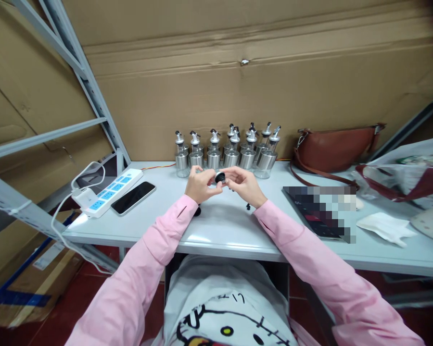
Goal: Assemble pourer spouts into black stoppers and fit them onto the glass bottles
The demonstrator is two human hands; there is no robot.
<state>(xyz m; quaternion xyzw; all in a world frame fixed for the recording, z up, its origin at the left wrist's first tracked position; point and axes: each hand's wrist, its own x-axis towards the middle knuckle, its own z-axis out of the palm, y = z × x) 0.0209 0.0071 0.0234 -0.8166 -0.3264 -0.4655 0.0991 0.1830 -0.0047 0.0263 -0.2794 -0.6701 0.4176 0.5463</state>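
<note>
Between my two hands is a small round black-and-silver bottle cap (220, 177), held above the table. The fingers of my left hand (201, 185) pinch it from the left. My right hand (244, 183) grips its right side with thumb and fingertips, which partly hide it. Below my left wrist lies a round black piece (197, 211), half covered by the sleeve. A tiny black part (248, 207) rests near my right wrist. Behind my hands stand several glass-and-steel oil bottles (213, 156) with silver and black pour spouts.
On the left lie a phone (133, 198) and a white power strip (117, 190) with a cable. A brown handbag (332, 150), a dark flat package (310, 211), a white tissue (384, 228) and a plastic bag (411, 178) occupy the right. Cardboard (202, 96) backs the table (223, 235).
</note>
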